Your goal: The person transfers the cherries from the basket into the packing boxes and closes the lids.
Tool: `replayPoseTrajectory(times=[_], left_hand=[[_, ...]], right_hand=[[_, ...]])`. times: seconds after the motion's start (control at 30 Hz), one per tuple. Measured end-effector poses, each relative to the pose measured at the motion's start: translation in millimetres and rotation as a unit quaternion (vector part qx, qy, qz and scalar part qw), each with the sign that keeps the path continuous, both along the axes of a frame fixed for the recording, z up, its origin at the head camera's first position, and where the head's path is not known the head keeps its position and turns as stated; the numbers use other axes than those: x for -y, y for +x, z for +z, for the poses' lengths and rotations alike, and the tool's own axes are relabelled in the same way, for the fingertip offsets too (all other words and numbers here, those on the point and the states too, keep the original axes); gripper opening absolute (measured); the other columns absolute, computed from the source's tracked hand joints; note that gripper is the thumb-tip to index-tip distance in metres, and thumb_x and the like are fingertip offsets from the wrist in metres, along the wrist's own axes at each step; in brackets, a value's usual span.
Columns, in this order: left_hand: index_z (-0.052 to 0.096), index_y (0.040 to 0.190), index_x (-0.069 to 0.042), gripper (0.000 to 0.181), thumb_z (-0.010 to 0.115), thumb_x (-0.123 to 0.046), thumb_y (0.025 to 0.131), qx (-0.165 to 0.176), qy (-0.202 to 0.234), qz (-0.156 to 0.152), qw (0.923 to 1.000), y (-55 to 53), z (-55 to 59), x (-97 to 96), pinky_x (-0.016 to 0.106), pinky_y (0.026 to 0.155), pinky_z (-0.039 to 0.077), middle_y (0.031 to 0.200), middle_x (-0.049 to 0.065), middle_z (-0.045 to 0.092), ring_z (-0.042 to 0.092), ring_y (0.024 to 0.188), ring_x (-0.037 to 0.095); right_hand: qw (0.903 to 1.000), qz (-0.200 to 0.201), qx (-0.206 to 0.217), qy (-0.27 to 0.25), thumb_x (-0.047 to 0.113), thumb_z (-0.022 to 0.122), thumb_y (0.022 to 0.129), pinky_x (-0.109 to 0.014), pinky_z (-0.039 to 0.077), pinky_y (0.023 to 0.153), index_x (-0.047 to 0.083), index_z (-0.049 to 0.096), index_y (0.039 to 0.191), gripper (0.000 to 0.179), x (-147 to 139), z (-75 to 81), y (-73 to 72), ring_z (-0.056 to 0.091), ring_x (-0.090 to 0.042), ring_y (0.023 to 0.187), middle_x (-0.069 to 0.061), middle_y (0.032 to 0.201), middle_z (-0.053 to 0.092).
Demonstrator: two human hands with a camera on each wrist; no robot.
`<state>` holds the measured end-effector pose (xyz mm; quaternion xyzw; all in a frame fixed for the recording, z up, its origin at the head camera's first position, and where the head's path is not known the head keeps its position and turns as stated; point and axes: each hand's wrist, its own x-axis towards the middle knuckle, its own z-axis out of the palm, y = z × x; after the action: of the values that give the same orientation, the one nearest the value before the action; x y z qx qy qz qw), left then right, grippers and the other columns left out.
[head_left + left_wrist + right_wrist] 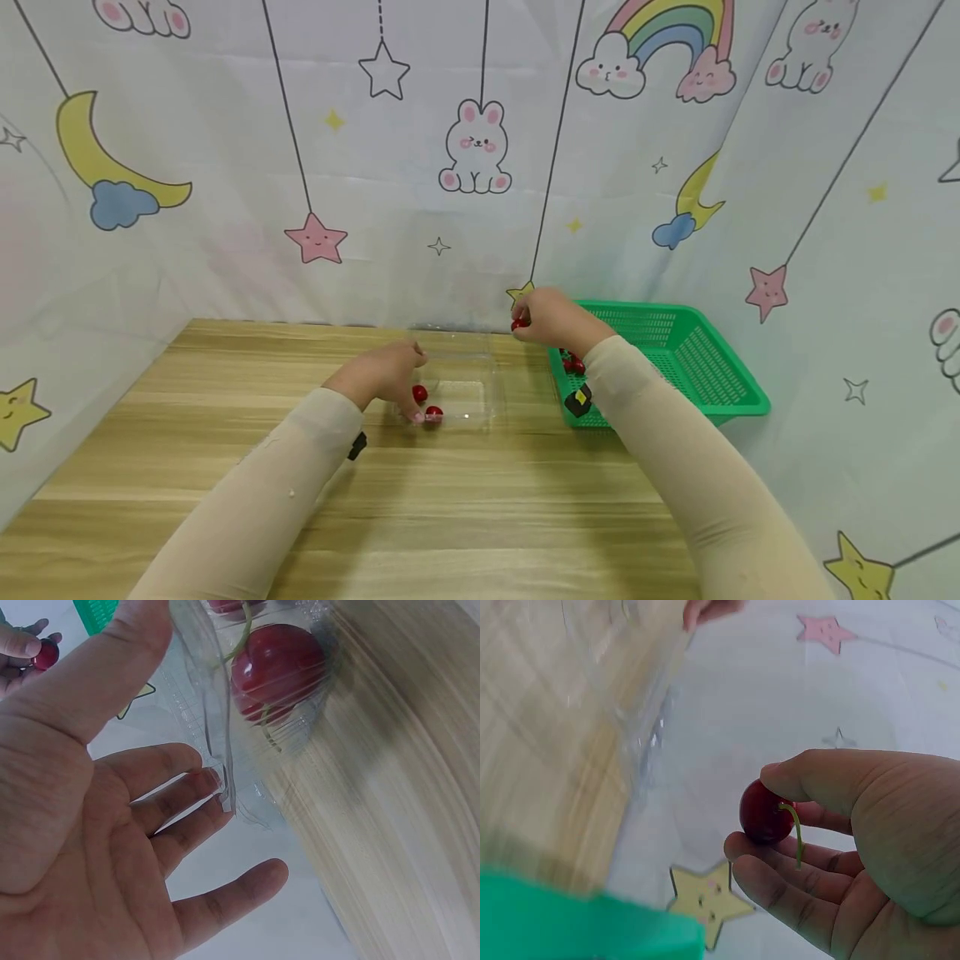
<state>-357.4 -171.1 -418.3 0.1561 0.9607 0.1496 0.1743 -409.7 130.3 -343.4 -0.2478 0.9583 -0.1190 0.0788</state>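
My left hand [381, 375] holds the left side of a clear plastic box [480, 392], thumb toward the near edge and fingers toward the far one. In the left wrist view its fingertips [214, 780] meet the box's thin rim. Red cherries with green stems lie inside the box, one large cherry [281, 664] showing through the plastic. Between thumb and fingers my right hand [558, 321] pinches a single dark red cherry [763, 814], its stem hanging down. That hand is raised between the box and the green basket [738, 408], over the basket's left rim.
More cherries [574, 365] lie at the left end of the basket, partly covered by the right forearm. Box and basket stand on a wood-grain table [450, 508]. Behind the table hangs a white printed cloth [405, 183], close to its back edge.
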Motion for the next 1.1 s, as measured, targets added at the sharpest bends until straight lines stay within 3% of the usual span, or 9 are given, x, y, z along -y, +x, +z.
replayPoseTrajectory(times=[0.23, 0.43, 0.73, 0.9, 1.1], left_hand=[[0.050, 0.171, -0.005, 0.114, 0.107, -0.041, 0.079, -0.004, -0.011, -0.004, 0.9999, 0.0, 0.9, -1.8, 0.064, 0.131, 0.046, 0.182, 0.019, 0.038, 0.044, 0.165, 0.046], [0.049, 0.172, -0.006, 0.115, 0.106, -0.043, 0.080, 0.003, -0.013, -0.002, 0.9999, -1.3, 2.0, -3.0, 0.065, 0.133, 0.043, 0.186, 0.020, 0.032, 0.039, 0.168, 0.047], [0.050, 0.171, -0.005, 0.116, 0.107, -0.045, 0.079, 0.006, -0.006, -0.007, 0.9999, -4.2, -1.4, 1.1, 0.064, 0.130, 0.047, 0.185, 0.019, 0.034, 0.043, 0.166, 0.046], [0.049, 0.172, -0.006, 0.116, 0.106, -0.047, 0.080, 0.003, -0.015, -0.011, 0.9998, -6.0, -3.6, 1.6, 0.065, 0.130, 0.047, 0.187, 0.022, 0.028, 0.039, 0.169, 0.047], [0.048, 0.172, -0.005, 0.115, 0.106, -0.046, 0.081, 0.001, -0.016, -0.014, 0.9998, -5.9, -3.5, 1.5, 0.065, 0.130, 0.047, 0.187, 0.023, 0.028, 0.039, 0.169, 0.047]], right_hand=[[0.9986, 0.049, 0.020, -0.009, 0.020, 0.075, 0.111, -0.042, 0.067, 0.096, 0.011, 0.080, 0.122, 0.015, 25.5, -16.5, 10.0, 0.076, -0.023, 0.107, -0.007, 0.120, 0.080], [0.9953, 0.092, 0.011, 0.028, 0.021, 0.078, 0.109, -0.040, 0.066, 0.094, 0.012, 0.082, 0.116, 0.012, 51.6, -31.8, 15.6, 0.076, -0.020, 0.103, -0.005, 0.115, 0.082], [0.9918, 0.118, 0.049, 0.002, 0.017, 0.080, 0.107, -0.038, 0.065, 0.092, 0.011, 0.081, 0.108, 0.007, 85.1, -66.3, 15.6, 0.073, -0.018, 0.098, -0.004, 0.110, 0.081], [0.9903, 0.132, 0.042, 0.007, 0.016, 0.082, 0.104, -0.036, 0.065, 0.093, 0.009, 0.082, 0.108, 0.008, 97.7, -82.6, 15.5, 0.074, -0.017, 0.099, -0.004, 0.109, 0.082], [0.9903, 0.125, 0.061, -0.010, 0.014, 0.082, 0.104, -0.034, 0.064, 0.084, 0.008, 0.082, 0.104, 0.006, 105.2, -95.2, 15.8, 0.070, -0.015, 0.087, -0.004, 0.100, 0.081]])
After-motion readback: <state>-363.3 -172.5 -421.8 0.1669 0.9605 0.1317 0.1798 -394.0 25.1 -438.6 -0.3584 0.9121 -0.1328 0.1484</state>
